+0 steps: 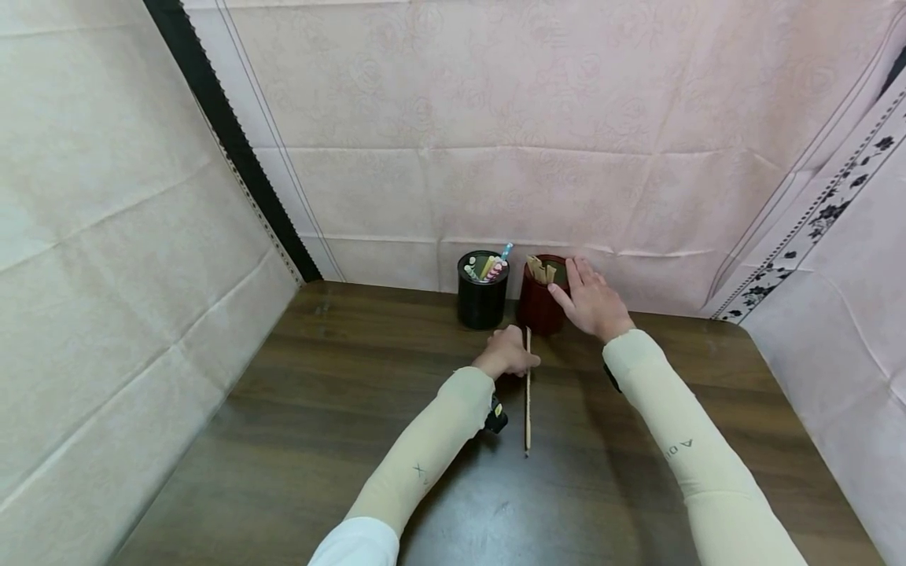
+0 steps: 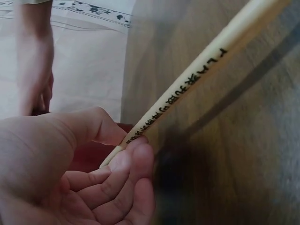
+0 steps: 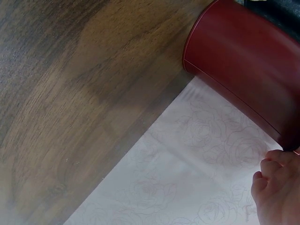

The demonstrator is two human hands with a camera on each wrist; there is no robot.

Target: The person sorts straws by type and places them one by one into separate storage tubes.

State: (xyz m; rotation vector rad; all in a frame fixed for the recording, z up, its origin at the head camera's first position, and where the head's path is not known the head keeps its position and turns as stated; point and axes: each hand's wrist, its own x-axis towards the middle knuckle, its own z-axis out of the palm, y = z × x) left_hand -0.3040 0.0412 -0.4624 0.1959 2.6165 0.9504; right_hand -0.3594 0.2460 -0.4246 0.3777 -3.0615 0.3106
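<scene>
In the head view my left hand point(image 1: 507, 351) pinches a slim wooden chopstick point(image 1: 527, 417) between thumb and fingers. Dark printed characters run along the chopstick point(image 2: 187, 86) in the left wrist view. One end points toward the dark red cup point(image 1: 539, 310), the other toward the near side of the table. My right hand point(image 1: 596, 305) rests at the red cup's right rim, fingers extended and thumb spread to the front. Several flat wooden sticks point(image 1: 539, 271) stand inside that cup. The right wrist view shows the cup's smooth side point(image 3: 248, 56) with bent fingers right at its rim.
Just left of the red cup stands a black cup point(image 1: 481, 305) holding several striped paper straws point(image 1: 496, 270). Both cups sit at the back of the brown wooden table point(image 1: 318, 424), close to a pale cloth wall point(image 1: 538, 181). More pale cloth point(image 1: 106, 314) hangs along the left side.
</scene>
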